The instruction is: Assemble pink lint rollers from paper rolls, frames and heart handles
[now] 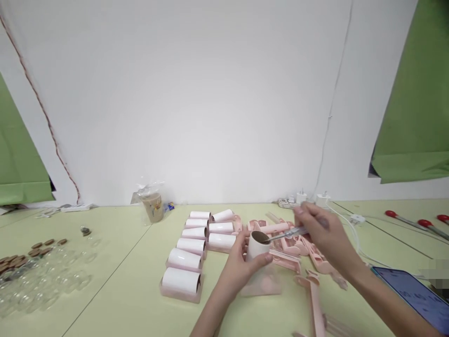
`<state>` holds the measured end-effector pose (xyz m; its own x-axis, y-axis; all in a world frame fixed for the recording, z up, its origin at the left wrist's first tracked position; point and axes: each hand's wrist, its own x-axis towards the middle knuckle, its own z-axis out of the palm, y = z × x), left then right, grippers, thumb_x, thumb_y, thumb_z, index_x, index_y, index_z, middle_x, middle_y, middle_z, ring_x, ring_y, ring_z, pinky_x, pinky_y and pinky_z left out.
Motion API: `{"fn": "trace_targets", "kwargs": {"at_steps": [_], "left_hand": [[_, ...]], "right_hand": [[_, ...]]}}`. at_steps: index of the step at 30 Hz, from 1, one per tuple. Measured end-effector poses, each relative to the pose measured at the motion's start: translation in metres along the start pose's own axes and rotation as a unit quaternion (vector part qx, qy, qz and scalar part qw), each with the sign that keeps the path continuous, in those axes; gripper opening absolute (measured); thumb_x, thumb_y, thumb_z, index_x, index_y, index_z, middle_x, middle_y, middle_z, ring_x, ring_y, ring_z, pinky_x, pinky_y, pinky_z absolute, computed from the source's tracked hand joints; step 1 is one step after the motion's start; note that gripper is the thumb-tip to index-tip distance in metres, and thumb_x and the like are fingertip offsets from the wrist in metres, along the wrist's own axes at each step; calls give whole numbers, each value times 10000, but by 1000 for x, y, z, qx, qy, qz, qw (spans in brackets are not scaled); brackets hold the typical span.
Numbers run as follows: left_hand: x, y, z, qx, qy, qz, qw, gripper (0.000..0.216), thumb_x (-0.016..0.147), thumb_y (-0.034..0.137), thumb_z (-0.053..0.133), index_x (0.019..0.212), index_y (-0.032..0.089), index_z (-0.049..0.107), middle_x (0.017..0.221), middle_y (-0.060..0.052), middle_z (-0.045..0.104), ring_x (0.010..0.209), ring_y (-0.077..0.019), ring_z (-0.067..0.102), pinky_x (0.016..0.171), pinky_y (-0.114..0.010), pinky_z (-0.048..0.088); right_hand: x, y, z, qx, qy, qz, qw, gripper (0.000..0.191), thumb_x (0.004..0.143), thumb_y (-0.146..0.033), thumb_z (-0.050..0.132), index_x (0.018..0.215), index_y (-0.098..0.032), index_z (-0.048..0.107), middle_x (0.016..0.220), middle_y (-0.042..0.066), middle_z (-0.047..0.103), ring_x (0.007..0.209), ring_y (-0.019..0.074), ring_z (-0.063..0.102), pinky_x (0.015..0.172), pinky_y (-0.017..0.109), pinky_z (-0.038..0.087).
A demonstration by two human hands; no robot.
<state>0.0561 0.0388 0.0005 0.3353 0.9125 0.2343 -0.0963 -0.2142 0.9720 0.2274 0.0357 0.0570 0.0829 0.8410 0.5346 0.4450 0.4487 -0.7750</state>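
Note:
My left hand (233,269) is wrapped round a white lint roller refill (257,252), held upright with its brown cardboard core facing up. In my right hand (315,229) is a slim metal tool (289,232) with a greyish handle. Its tip points into the open top of the core; the exact kind of tool is unclear. Below the refill lies a clear pinkish case (261,285). Left of my left hand, two columns of white refills (180,280) rest in pinkish cases. Pink plastic handles (315,299) lie loose behind and beneath my right hand.
Clear glass or plastic pieces (45,281) and brown discs (14,262) cover the left side. A bagged cup (153,207) stands near the wall. Chargers (322,200), a cable (354,229), a phone (414,297) and red-ended tools (425,223) lie right.

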Motion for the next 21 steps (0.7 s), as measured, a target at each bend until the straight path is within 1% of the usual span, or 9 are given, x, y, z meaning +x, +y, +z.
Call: {"fn": "trace_targets", "kwargs": {"at_steps": [4, 6, 10, 13, 15, 17, 18, 19, 21], "left_hand": [[7, -13, 3, 40, -4, 5, 999, 476, 645, 343, 681, 1060, 190, 506, 1016, -52, 562, 941, -206, 506, 803, -281, 385], [10, -17, 3, 44, -6, 10, 999, 481, 640, 328, 687, 1064, 189, 510, 1026, -53, 564, 946, -205, 507, 820, -284, 380], [17, -19, 0, 66, 10, 25, 997, 441, 668, 356, 658, 1053, 186, 525, 975, -44, 589, 905, -204, 523, 783, -284, 398], [16, -19, -3, 157, 39, 50, 986, 460, 693, 399, 625, 1100, 207, 530, 1001, -48, 590, 920, -220, 519, 792, -302, 396], [14, -20, -4, 274, 35, 70, 959, 501, 673, 432, 637, 1129, 254, 533, 1038, -57, 574, 962, -251, 501, 828, -341, 380], [11, -22, -4, 393, 2, 63, 917, 568, 616, 438, 685, 1147, 317, 523, 1077, -67, 551, 995, -292, 482, 847, -397, 365], [10, -25, -4, 439, -20, 50, 897, 601, 580, 433, 713, 1143, 338, 525, 1082, -74, 546, 997, -311, 478, 843, -421, 363], [10, -27, -3, 472, -40, 36, 880, 626, 549, 426, 735, 1136, 347, 530, 1081, -81, 547, 992, -325, 479, 834, -435, 366], [11, -33, -1, 500, -66, 25, 863, 649, 525, 424, 751, 1131, 345, 534, 1085, -96, 547, 989, -340, 481, 817, -443, 378]], "right_hand": [[5, 12, 25, -123, -111, -40, 985, 324, 803, -372, 448, 537, -210, 358, 467, -65, 375, 447, 107, 368, 439, 221, 247], [10, 18, 31, -127, -123, -47, 983, 319, 786, -362, 471, 529, -208, 359, 463, -67, 375, 450, 108, 363, 444, 223, 238], [19, 17, 23, -84, -57, -53, 993, 352, 847, -391, 351, 552, -220, 262, 506, -69, 275, 471, 107, 321, 455, 222, 264], [17, 10, 3, -48, -7, -73, 996, 355, 835, -394, 408, 544, -222, 300, 507, -62, 295, 470, 109, 318, 454, 234, 264], [11, 9, -14, -16, 56, -92, 994, 348, 834, -377, 441, 536, -223, 345, 504, -52, 325, 465, 111, 325, 449, 246, 260], [3, 13, -30, -3, 113, -106, 988, 361, 841, -370, 444, 523, -225, 352, 502, -42, 327, 459, 115, 320, 441, 262, 255], [-2, 16, -37, -9, 123, -114, 986, 369, 840, -377, 446, 518, -225, 351, 500, -37, 325, 456, 118, 320, 437, 269, 255], [-7, 20, -42, -23, 116, -123, 985, 373, 835, -394, 452, 517, -225, 354, 498, -33, 325, 450, 120, 322, 431, 273, 259], [-17, 30, -49, -73, 87, -128, 985, 391, 807, -463, 461, 511, -224, 373, 483, -24, 337, 430, 123, 344, 406, 268, 276]]}}
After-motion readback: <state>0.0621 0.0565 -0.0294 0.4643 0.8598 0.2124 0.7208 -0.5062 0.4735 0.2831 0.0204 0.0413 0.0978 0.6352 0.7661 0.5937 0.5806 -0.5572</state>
